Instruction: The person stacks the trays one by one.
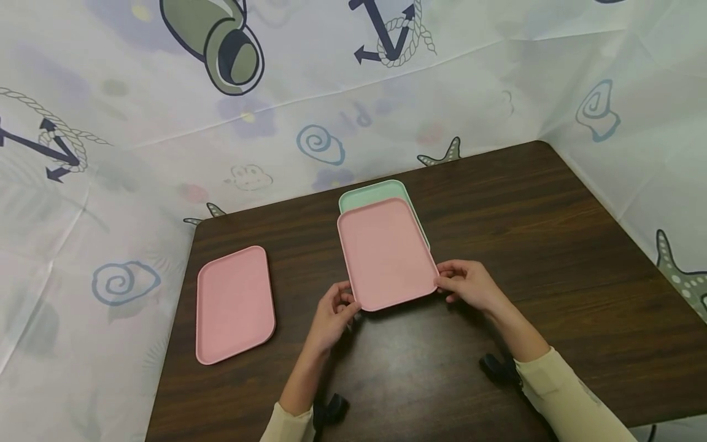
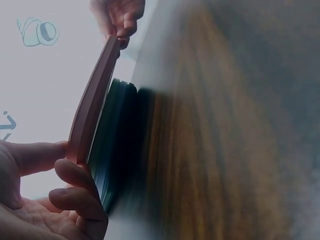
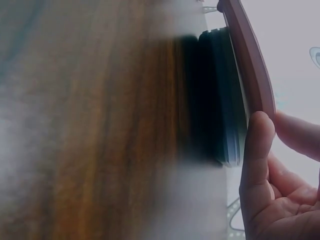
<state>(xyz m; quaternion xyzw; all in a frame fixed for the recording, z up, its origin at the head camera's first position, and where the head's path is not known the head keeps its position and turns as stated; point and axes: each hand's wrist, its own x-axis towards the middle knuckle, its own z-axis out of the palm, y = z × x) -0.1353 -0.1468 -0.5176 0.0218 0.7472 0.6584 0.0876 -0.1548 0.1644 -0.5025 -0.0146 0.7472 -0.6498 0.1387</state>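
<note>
One pink tray [image 1: 388, 255] is over the green tray [image 1: 371, 195]; our left hand [image 1: 330, 316] and right hand [image 1: 469, 285] pinch its near corners; we judge it light, stiff, slickish, best held by opposite rims.

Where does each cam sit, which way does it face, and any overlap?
Head: on the head, facing forward and down at the table and held pink tray; left hand, right hand and sleeves show.
Left wrist: on that wrist, facing along the held tray; left hand near, right hand farther off.
Right wrist: on that wrist, facing the held tray; right hand close up.
Shared: both wrist views show that tray edge-on.
</note>
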